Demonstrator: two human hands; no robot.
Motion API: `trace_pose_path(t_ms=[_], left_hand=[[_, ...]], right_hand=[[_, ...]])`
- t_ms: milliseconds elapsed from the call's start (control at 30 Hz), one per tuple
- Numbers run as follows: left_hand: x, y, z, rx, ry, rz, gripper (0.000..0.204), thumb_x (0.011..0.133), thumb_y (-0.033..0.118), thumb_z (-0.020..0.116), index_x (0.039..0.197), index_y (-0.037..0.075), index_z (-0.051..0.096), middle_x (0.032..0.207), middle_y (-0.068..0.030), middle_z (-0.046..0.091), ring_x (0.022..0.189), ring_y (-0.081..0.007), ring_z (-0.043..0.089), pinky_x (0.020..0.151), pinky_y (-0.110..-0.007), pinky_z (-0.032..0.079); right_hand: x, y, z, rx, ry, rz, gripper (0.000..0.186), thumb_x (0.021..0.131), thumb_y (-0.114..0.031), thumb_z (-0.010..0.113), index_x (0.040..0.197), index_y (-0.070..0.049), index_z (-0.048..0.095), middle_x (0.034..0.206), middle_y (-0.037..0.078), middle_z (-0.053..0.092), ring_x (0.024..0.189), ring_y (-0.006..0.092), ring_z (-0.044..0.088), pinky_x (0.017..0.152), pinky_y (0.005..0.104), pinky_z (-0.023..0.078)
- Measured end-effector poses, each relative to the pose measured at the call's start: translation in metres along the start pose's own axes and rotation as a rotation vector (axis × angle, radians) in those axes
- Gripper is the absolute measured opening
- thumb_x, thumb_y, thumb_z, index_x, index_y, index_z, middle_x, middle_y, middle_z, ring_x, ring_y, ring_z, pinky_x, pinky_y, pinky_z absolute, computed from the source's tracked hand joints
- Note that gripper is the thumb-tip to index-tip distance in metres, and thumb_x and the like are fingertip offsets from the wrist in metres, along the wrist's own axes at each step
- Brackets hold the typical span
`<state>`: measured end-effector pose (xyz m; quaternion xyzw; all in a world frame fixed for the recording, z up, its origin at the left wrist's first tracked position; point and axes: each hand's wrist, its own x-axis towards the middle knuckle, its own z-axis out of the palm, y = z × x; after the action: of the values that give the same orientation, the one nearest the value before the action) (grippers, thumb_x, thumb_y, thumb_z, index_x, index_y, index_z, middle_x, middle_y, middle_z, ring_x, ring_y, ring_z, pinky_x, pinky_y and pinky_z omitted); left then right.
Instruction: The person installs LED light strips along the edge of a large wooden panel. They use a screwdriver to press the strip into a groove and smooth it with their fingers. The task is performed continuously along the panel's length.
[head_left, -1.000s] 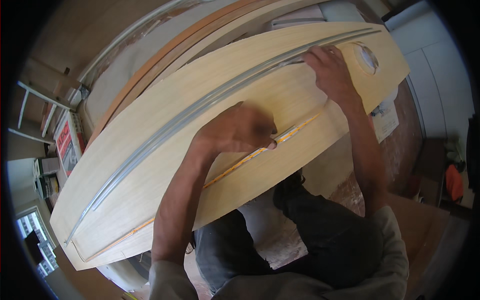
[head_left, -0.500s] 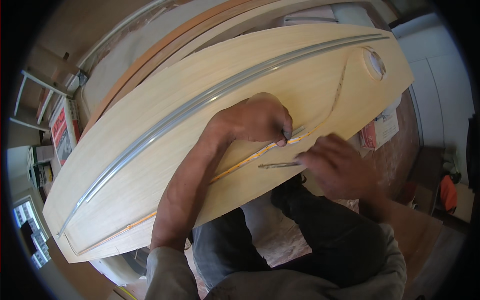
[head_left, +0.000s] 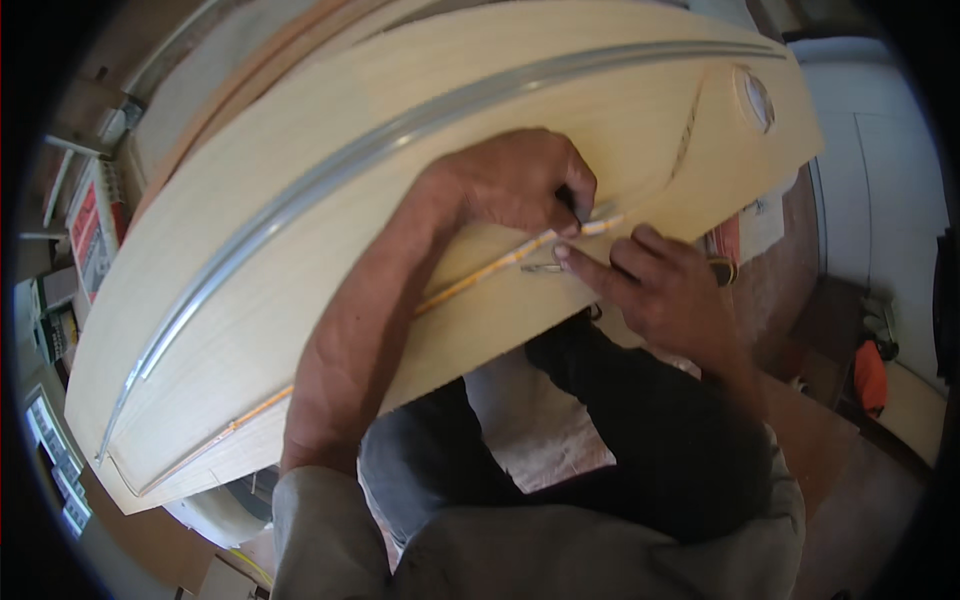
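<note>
A long orange-and-white strip, looking like an LED strip [head_left: 480,273], runs along the near side of a pale wooden board [head_left: 250,350]. My left hand [head_left: 525,185] is closed over it near the middle, thumb and fingertips pinching it against the board. Close by on the right, my right hand [head_left: 665,280] grips a screwdriver [head_left: 722,270]. Its black-and-yellow end shows behind the palm and its thin metal shaft [head_left: 540,268] points left. The right index fingertip reaches to the strip beside my left fingertips; whether it touches cannot be made out.
Long silver metal channels [head_left: 400,130] lie along the board's far side. A roll [head_left: 757,100] sits at the right end, with a thin strip trailing from it. My knees [head_left: 640,400] are under the near edge. Boxes [head_left: 92,235] stand at left, an orange item [head_left: 870,378] at right.
My right hand has moved up and left to the strip, bringing the screwdriver beside my left fingertips. My left hand keeps its pinch. The whole view has shifted slightly.
</note>
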<state>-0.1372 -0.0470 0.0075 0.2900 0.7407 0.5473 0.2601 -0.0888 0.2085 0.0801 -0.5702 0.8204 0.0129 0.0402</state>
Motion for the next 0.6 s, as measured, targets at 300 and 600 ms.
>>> trace_pose_path(t_ms=[300, 600], left_hand=[[0.003, 0.003, -0.004, -0.004, 0.008, -0.024, 0.014, 0.085, 0.014, 0.081, 0.091, 0.001, 0.081, 0.076, -0.0084, 0.077, 0.07, -0.0162, 0.07, 0.063, -0.034, 0.052], [0.002, 0.005, -0.003, -0.007, 0.02, -0.033, 0.015, 0.083, 0.014, 0.078, 0.09, 0.001, 0.081, 0.075, -0.0088, 0.077, 0.069, -0.0166, 0.071, 0.063, -0.035, 0.053]], right_hand=[[0.01, 0.0, 0.0, 0.012, 0.035, 0.044, 0.062, 0.077, -0.005, 0.07, 0.139, -0.008, 0.073, 0.083, 0.002, 0.049, 0.079, 0.0211, 0.058, 0.065, 0.0367, 0.053], [0.011, 0.0, -0.005, -0.031, -0.058, 0.048, 0.054, 0.088, -0.017, 0.068, 0.142, -0.01, 0.07, 0.093, 0.003, 0.059, 0.089, 0.0202, 0.064, 0.068, 0.0356, 0.058]])
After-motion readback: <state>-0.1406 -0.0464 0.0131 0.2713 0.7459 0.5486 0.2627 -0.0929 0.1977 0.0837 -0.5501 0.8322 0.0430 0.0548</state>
